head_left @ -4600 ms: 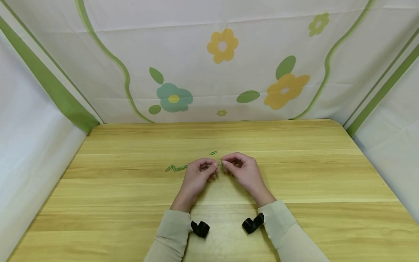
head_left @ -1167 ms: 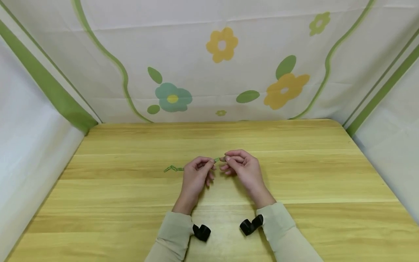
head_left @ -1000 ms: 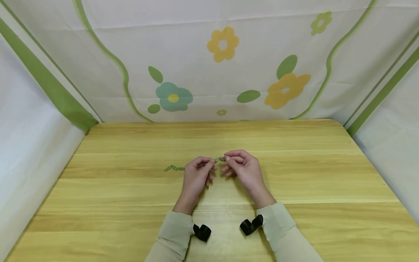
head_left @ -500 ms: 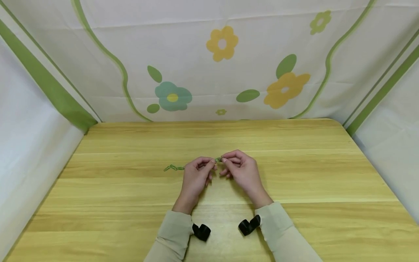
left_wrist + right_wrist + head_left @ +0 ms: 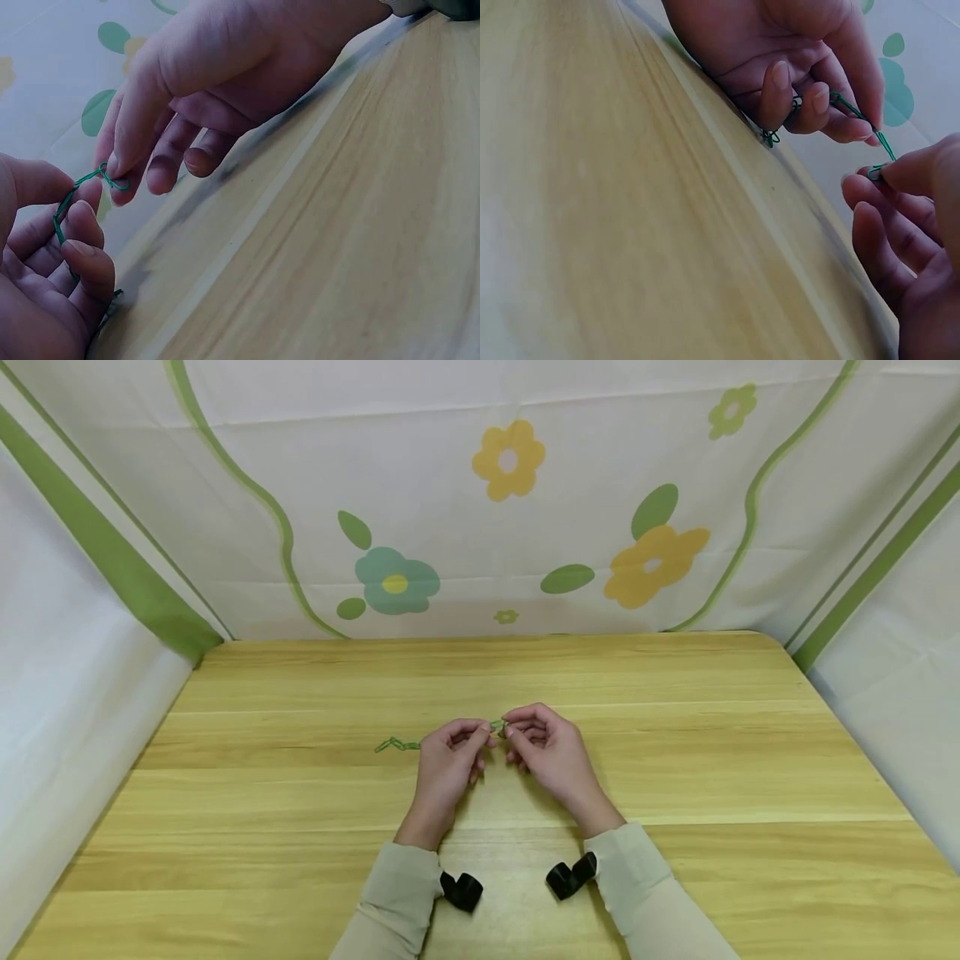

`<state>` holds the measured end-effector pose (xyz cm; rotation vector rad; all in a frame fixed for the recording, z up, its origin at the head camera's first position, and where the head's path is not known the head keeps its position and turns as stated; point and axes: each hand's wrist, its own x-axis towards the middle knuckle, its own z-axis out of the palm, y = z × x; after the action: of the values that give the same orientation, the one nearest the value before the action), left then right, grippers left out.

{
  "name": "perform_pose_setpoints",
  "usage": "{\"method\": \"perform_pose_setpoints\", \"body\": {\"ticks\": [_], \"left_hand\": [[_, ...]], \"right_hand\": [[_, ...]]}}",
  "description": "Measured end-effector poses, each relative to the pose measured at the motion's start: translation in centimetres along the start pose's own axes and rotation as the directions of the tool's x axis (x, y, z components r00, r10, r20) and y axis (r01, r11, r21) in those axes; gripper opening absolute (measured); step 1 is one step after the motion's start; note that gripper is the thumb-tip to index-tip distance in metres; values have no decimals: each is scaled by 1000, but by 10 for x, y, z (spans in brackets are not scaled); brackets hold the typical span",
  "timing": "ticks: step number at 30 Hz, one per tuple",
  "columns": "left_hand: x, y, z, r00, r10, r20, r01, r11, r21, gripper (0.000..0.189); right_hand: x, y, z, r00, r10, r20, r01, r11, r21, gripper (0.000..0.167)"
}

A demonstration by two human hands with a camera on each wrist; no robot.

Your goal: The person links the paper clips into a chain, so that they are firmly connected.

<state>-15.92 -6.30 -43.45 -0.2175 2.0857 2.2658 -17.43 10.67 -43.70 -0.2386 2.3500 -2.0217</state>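
A chain of green paper clips [image 5: 397, 744] trails on the table to the left of my left hand [image 5: 448, 768]. Thumb and forefinger of that hand pinch the chain near its right end; in the right wrist view, links [image 5: 840, 100] run behind its curled fingers. My right hand [image 5: 553, 756] pinches a green paper clip [image 5: 115, 180] close to the left fingertips. This clip meets the chain's end clip, though whether they are hooked together I cannot tell. Fingertips partly cover the clip in the right wrist view.
Under the hands is a wood-grain table [image 5: 300, 827]. A white cloth [image 5: 450, 510] with printed flowers hangs behind its far edge, and white cloth also stands at both sides. Black cameras [image 5: 462, 892] are worn at both cuffs.
The loose paper clip that lay beyond the hands earlier has gone from that spot. Over the last second my right hand has shifted slightly left, its fingertips nearer the left ones.
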Motion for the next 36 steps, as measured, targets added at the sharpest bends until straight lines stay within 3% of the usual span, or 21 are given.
{"method": "perform_pose_setpoints", "body": {"ticks": [7, 12, 16, 20, 24, 29, 32, 36], "left_hand": [[1, 1, 1, 1000, -10, -25, 9, 1000, -14, 15], [1, 0, 3, 1000, 18, -21, -18, 1000, 20, 15], [0, 0, 5, 997, 71, 5, -71, 992, 108, 10], [-3, 0, 5, 991, 120, 58, -128, 974, 186, 13], [-5, 0, 6, 984, 120, 130, -148, 961, 233, 18], [-5, 0, 7, 982, 117, 149, -156, 944, 291, 14], [-4, 0, 9, 985, 118, 122, -151, 938, 313, 14], [2, 6, 17, 985, 160, 57, -170, 924, 341, 13]], "right_hand": [[1, 1, -3, 999, -27, -31, 26, 1000, -13, 16], [2, -1, -10, 995, 4, -96, 7, 994, 111, 16], [1, -2, -16, 992, 36, -119, -13, 982, 188, 17], [0, -2, -19, 993, 64, -101, -44, 980, 194, 19], [-1, -1, -21, 996, 80, -42, -73, 987, 145, 17], [-1, 1, -21, 997, 73, 6, -73, 993, 91, 15], [0, 2, -24, 996, 77, -33, -73, 991, 110, 16], [7, 3, -36, 978, 101, -185, -50, 964, 263, 11]]}}
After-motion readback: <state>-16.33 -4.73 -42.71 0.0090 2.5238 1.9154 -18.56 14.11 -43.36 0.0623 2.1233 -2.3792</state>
